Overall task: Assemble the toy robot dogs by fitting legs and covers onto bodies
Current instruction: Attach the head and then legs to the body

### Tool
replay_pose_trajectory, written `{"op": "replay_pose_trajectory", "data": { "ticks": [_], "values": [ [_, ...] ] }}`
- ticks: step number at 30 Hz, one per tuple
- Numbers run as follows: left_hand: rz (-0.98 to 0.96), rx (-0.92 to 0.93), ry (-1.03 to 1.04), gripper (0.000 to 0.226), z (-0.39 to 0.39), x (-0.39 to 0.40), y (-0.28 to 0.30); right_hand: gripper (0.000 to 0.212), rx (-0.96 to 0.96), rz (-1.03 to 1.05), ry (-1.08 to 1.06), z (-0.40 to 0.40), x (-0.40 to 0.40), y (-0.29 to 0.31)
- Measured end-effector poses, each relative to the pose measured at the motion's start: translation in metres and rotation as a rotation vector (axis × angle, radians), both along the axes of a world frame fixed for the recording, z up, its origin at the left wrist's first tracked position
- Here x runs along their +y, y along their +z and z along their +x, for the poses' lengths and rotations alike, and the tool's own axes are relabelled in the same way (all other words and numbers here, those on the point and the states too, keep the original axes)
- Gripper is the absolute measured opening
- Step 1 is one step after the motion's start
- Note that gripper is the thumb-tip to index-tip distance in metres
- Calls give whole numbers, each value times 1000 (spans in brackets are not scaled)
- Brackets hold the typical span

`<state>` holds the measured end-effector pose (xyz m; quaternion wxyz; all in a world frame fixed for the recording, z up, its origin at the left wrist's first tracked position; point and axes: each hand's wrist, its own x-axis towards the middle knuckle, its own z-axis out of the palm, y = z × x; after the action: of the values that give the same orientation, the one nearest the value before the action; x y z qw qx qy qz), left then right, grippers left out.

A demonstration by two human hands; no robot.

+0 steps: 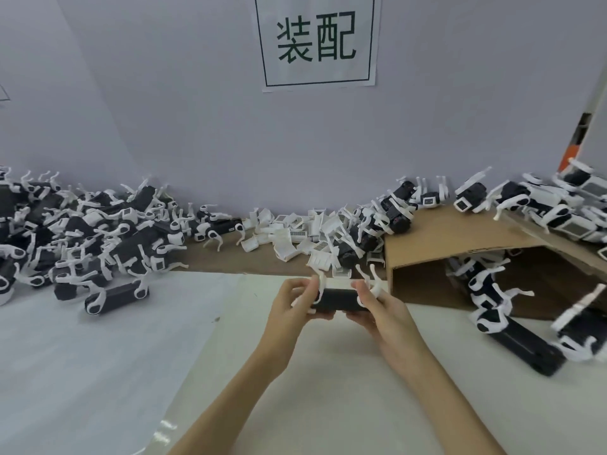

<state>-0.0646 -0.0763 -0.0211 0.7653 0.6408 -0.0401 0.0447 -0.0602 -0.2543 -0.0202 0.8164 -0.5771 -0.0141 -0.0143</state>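
Body: black toy dog body (pixel 338 300) is up off the white table sheet (pixel 98 339), held level between both hands just in front of me, so both ends stay reachable.
Left hand: my left hand (pixel 292 307) curls round the left end, fingertips pinching at a white leg (pixel 320 284) there; I judge it is seating that leg.
Right hand: my right hand (pixel 381 307) grips the right end, bracing against the push; 2 white legs (pixel 372 282) stick up beside its fingers.
Covers: loose white covers (pixel 295 234) lie heaped at the back wall, near enough to grab next.
Left pile: leg-fitted bodies (pixel 82 231) are stacked well apart on the left, likely awaiting covers.
Box: cardboard box (pixel 460 238) sits right, with covered dogs (pixel 542 201) on top, probably the finished lot.
Stage: no cover on my body yet, I reckon.
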Motion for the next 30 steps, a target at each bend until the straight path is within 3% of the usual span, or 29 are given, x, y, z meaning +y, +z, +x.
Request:
{"op": "replay_pose_trajectory", "data": {
  "ticks": [4, 7, 10, 12, 15, 18, 19, 20, 22, 24, 28, 30],
  "values": [
    [38, 63, -32, 76, 3, 5, -1, 69, -17, -222, -101, -5, 5, 3],
    [2, -11, -64, 74, 5, 12, 3, 72, -59, -269, -50, -9, 4, 8],
    [86, -101, -139, 68, 8, 27, 6, 70, -9, -68, 267, -9, -5, 13],
    [83, -98, -294, 61, 10, 38, 8, 72, 57, 150, 388, -8, -11, 15],
    [-136, -74, -474, 58, 11, 47, 11, 56, 114, 245, 346, -8, -12, 15],
    [-324, 9, -391, 52, 9, 41, 13, 23, -39, -5, 231, -4, -7, 6],
    [-268, 38, -318, 44, 9, 36, 13, 20, -92, -92, 222, -5, -4, 6],
    [-168, 83, -244, 44, 7, 31, 14, 35, -130, -166, 214, -6, -2, 4],
    [67, 150, -128, 66, 3, 24, 14, 57, -150, -229, 181, -8, 3, 4],
    [195, 131, -74, 73, 3, 23, 13, 58, -170, -252, 130, -8, 6, 4],
    [210, -22, -27, 56, 1, 27, 13, 56, -151, -288, 191, -9, 3, 5],
    [222, -82, -45, 48, 3, 35, 13, 54, -204, -426, 229, -12, 2, 6]
  ]
}}
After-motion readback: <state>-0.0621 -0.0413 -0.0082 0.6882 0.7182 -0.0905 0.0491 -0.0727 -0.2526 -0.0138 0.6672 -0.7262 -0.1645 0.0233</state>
